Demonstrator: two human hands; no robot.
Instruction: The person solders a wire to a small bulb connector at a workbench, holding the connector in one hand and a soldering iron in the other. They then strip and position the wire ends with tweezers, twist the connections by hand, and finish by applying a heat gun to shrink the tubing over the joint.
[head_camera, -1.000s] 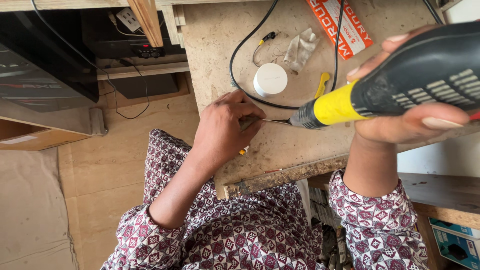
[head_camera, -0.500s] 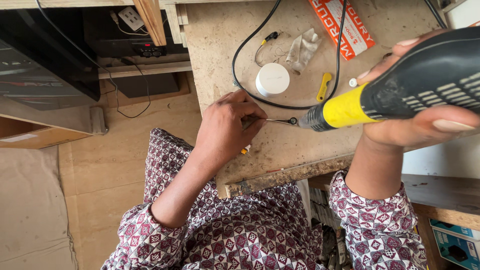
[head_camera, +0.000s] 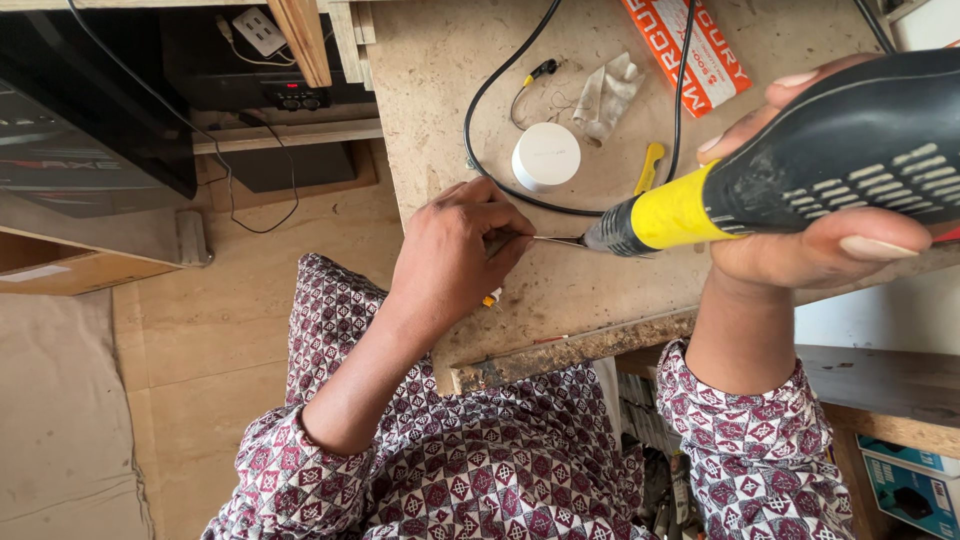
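My right hand (head_camera: 810, 235) grips a black power drill (head_camera: 800, 170) with a yellow collar, held level above the worn wooden board (head_camera: 600, 300). Its thin metal bit (head_camera: 560, 240) points left into the fingertips of my left hand (head_camera: 455, 250), which pinch something small at the bit's tip; what it is stays hidden by the fingers. A small orange and white piece (head_camera: 492, 297) peeks out under the left hand. Both arms wear patterned maroon sleeves.
On the board lie a white round puck (head_camera: 546, 156), a looping black cable (head_camera: 490, 130), a yellow clip (head_camera: 649, 165), a crumpled clear wrapper (head_camera: 610, 92) and an orange box (head_camera: 685, 50). A dark cabinet (head_camera: 90, 120) stands left. Tan floor tiles (head_camera: 200, 330) are below.
The drill has slid a little to the right and the bit now shows longer between the chuck and my left fingers. The left hand stayed in place.
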